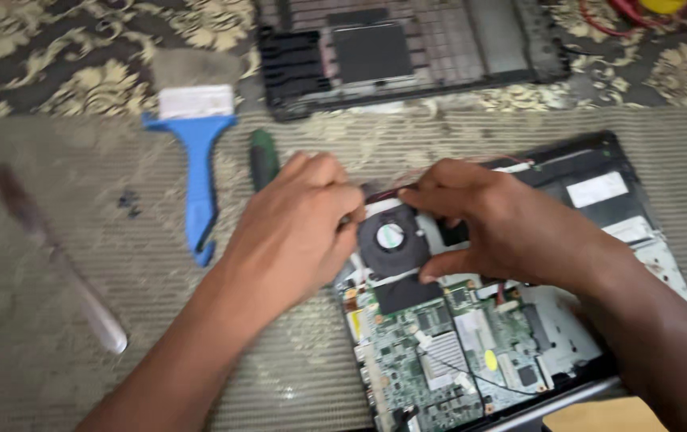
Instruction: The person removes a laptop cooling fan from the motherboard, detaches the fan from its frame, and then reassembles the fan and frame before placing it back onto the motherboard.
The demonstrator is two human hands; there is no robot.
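- The left hand (295, 228) is curled, its fingers bent in against the left edge of the round black cooling fan (392, 238); the fingertips are hidden, so whether it truly pinches the fan cannot be told.
- The right hand (503, 228) is closed on the fan's right side, thumb lying under the housing and fingers bent over its top edge by a thin red wire (391, 190).
- The fan sits at the upper left corner of the opened laptop base (599, 200), just above the green circuit board (447, 352).
- The laptop base lies on a woven mat (159, 320) that covers the worktop.
- Left of the fan, just past the left hand, a dark green tool handle (263, 158) pokes out.
- Further left of the fan lies a blue-handled brush (197, 152), bristles pointing away.
- A few small dark screws (127, 202) lie left of the brush handle.
- Far left of the fan, a long blurred metal tool (55, 260) lies slantwise.
- Above the fan, well apart, rests a black laptop cover panel (407, 52).
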